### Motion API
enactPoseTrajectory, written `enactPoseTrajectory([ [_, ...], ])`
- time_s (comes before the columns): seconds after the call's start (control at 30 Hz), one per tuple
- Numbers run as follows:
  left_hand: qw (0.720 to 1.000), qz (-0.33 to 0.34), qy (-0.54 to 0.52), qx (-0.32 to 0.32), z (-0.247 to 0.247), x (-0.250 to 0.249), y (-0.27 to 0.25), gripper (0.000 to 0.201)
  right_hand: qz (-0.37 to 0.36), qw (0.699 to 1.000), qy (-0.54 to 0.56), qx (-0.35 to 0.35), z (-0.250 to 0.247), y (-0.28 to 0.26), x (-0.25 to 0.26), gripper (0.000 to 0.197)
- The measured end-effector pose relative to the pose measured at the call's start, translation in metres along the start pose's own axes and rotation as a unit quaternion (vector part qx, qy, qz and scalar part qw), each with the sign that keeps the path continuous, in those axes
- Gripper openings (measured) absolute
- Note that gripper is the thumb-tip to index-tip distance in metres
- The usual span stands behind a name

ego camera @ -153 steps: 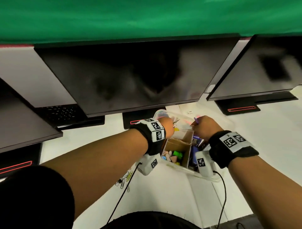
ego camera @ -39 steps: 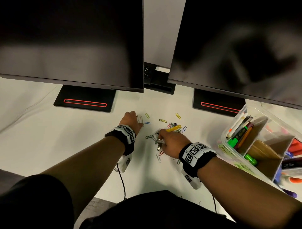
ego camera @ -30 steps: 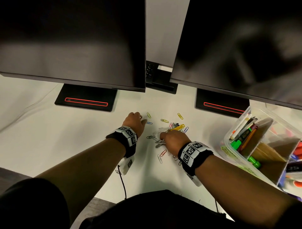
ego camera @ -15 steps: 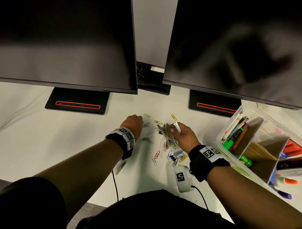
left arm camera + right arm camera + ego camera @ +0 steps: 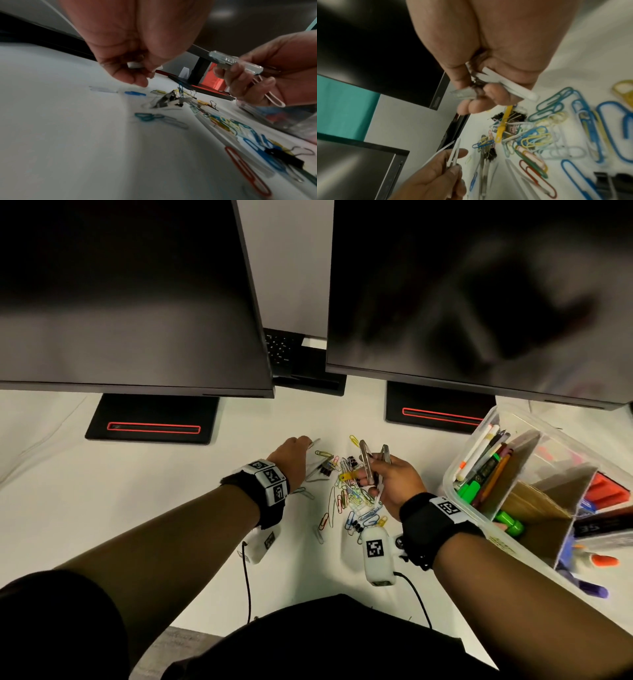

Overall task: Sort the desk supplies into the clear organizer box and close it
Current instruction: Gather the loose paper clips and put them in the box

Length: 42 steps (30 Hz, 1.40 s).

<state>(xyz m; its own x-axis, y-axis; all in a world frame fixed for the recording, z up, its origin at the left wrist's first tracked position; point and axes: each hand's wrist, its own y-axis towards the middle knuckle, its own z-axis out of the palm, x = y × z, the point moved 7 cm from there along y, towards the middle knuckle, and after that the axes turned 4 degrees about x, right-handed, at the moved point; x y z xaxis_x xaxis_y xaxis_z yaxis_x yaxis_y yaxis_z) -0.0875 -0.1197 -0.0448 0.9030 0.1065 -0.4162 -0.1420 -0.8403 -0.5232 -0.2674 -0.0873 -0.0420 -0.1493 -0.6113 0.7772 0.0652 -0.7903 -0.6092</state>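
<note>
right hand (image 5: 390, 484) grips slim clear plastic clips (image 5: 365, 463); left hand (image 5: 291, 457) pinches thin white clips (image 5: 453, 155).

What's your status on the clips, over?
Right hand grips a bundle of long clips, lifted off the desk. Left hand pinches a white clip. Paper clip pile on desk; organizer box open, path clear.

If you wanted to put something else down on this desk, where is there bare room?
Bare desk lies left of the left hand, in front of the left monitor base. The paper clips crowd the middle between both hands; the clear organizer box fills the right.
</note>
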Motion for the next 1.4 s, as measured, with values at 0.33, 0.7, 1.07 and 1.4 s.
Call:
enactPoseTrajectory([
  [0.33, 0.994, 0.025, 0.111, 0.003, 0.014, -0.01, -0.003, 0.061, 0.019, 0.991, 0.131, 0.018, -0.017, 0.001, -0.012, 0.024],
  [0.7, 0.988, 0.017, 0.15, 0.014, 0.018, -0.008, 0.003, 0.041, 0.048, 0.99, 0.131, -0.004, -0.024, -0.003, -0.025, 0.038],
  [1.07, 0.976, 0.02, 0.213, 0.032, 0.019, -0.014, -0.001, 0.031, 0.037, 0.992, 0.118, 0.011, -0.025, 0.003, -0.026, 0.013],
  [1.4, 0.997, -0.01, 0.082, 0.011, 0.003, -0.002, -0.004, 0.027, -0.02, 0.994, -0.105, -0.026, -0.025, 0.014, -0.009, 0.024],
])
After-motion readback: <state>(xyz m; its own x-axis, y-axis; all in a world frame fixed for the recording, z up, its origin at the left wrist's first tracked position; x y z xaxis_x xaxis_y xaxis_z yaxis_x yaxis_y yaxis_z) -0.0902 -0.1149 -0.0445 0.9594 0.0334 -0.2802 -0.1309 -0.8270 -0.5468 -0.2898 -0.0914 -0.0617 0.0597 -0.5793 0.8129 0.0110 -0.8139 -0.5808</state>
